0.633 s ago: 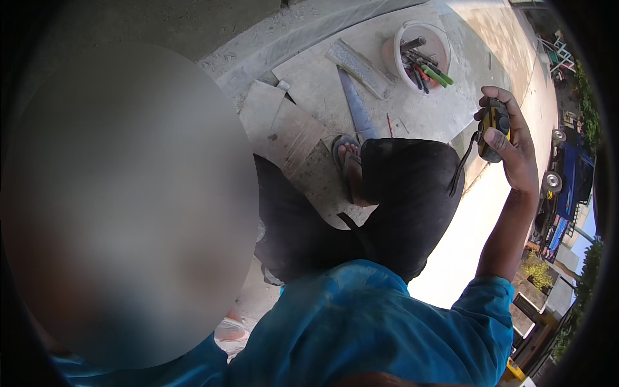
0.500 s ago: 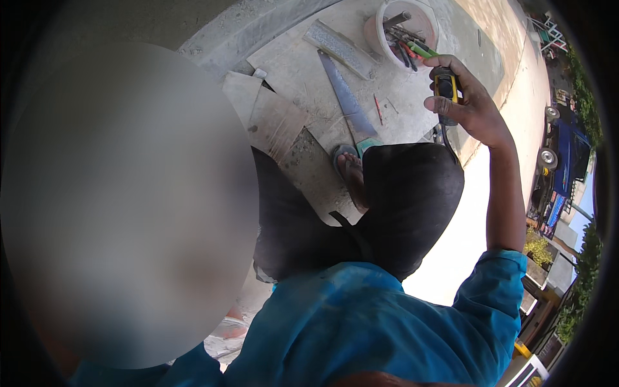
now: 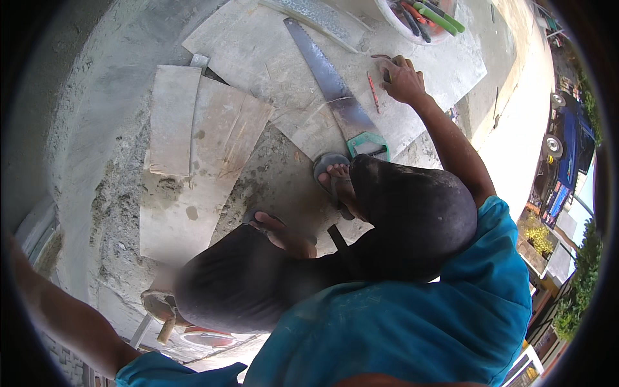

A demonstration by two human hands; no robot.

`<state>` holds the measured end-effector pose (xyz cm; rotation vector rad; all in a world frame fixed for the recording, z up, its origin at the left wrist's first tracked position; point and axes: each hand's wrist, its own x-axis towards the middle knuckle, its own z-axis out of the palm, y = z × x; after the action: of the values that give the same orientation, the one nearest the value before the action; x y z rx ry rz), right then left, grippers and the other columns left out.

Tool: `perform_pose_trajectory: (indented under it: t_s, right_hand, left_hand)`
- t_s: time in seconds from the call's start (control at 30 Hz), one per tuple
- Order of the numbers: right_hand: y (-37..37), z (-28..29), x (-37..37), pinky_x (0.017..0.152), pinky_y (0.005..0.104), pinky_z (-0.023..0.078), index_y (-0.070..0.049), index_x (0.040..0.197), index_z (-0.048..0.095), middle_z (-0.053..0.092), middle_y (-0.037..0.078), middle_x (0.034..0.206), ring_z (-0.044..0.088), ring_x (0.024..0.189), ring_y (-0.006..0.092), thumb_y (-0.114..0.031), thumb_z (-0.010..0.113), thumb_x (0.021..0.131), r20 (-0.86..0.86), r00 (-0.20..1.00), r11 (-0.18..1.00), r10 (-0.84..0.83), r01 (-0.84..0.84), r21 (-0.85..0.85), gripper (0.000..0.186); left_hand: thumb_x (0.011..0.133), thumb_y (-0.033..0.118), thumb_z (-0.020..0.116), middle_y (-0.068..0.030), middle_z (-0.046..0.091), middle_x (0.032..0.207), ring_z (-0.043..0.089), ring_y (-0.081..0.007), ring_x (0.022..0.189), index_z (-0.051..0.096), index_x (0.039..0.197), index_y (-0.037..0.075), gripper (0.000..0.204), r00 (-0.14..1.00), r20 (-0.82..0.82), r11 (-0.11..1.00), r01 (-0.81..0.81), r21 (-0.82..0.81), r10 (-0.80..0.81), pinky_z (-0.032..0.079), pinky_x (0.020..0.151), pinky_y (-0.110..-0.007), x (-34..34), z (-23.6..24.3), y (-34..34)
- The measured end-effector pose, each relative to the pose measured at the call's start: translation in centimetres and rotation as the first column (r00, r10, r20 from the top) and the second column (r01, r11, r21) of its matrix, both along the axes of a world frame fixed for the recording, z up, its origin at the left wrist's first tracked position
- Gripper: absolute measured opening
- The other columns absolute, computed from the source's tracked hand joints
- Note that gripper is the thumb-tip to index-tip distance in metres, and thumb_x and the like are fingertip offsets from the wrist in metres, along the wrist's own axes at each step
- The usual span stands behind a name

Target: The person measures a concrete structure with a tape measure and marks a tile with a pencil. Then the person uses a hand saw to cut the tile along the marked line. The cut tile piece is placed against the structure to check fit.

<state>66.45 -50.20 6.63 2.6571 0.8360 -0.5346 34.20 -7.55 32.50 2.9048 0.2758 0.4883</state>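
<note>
My right hand is low over the pale board, its fingers curled round a small dark tape measure with a bit of yellow showing. Most of the tape measure is hidden by the hand. Just beside it lies a thin red pencil. A handsaw with a green handle rests to the left of the pencil, its handle close to my sandalled foot. My left forearm runs out past the left edge, and that hand is out of sight.
A white bucket of hand tools, some green-handled, stands at the far side. A metal channel lies near the saw. Flat board pieces cover rough ground on the left. A round container sits beside my left knee.
My right hand has come down and left from beside the bucket, bringing the tape measure near the pencil. The view has shifted, and my left forearm now shows.
</note>
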Motion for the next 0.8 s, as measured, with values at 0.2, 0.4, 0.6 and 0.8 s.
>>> perform_pose_trajectory:
  t_s: [0.2,0.4,0.6,0.8]
  right_hand:
    - [-0.4,-1.1,-3.0,0.094,0.0487,0.037,-0.016,0.099,0.074,0.059,0.003,0.121,0.052,0.116,0.0287,-0.032,0.081,0.081,0.218,0.971,0.974,0.099,-0.140,0.179,0.025]
    - [-0.7,-4.8,-3.6,0.089,0.0481,0.036,-0.015,0.091,0.069,0.064,0.003,0.105,0.055,0.107,0.0275,-0.025,0.079,0.084,0.188,0.976,0.954,0.109,-0.156,0.257,0.016]
    - [-1.2,-4.1,-2.9,0.085,0.0516,0.043,-0.013,0.098,0.068,0.071,0.009,0.097,0.061,0.095,0.0316,-0.018,0.069,0.089,0.126,0.967,0.931,0.222,-0.249,0.269,0.011]
    - [5.0,-1.0,-5.5,0.048,0.0243,0.032,-0.006,0.117,0.063,0.064,0.004,0.087,0.054,0.062,0.0098,-0.018,0.057,0.104,-0.558,0.820,0.458,0.129,0.450,0.767,0.019]
  left_hand:
    - [0.083,0.043,0.084,-0.0213,0.048,0.147,0.048,-0.0387,0.139,0.038,0.151,0.003,0.092,0.863,-0.428,0.916,-0.366,-0.162,0.269,0.043,0.114,-0.048,-1.4,-21.7,-2.6]
    - [0.068,0.060,0.090,-0.0238,0.041,0.152,0.043,-0.0440,0.141,0.031,0.155,-0.001,0.122,0.773,-0.395,0.823,-0.564,-0.067,0.497,0.039,0.117,-0.052,-1.5,-30.4,-2.0]
    - [0.065,0.050,0.092,-0.0203,0.047,0.145,0.049,-0.0393,0.135,0.034,0.155,0.004,0.116,0.768,-0.251,0.802,-0.592,0.072,0.590,0.046,0.109,-0.052,-0.9,-29.0,-5.1]
    - [0.065,0.048,0.096,-0.0282,0.052,0.131,0.060,-0.0350,0.122,0.027,0.148,-0.013,0.124,0.675,-0.235,0.409,-0.647,-0.643,0.699,0.057,0.097,-0.044,1.1,-23.8,-11.5]
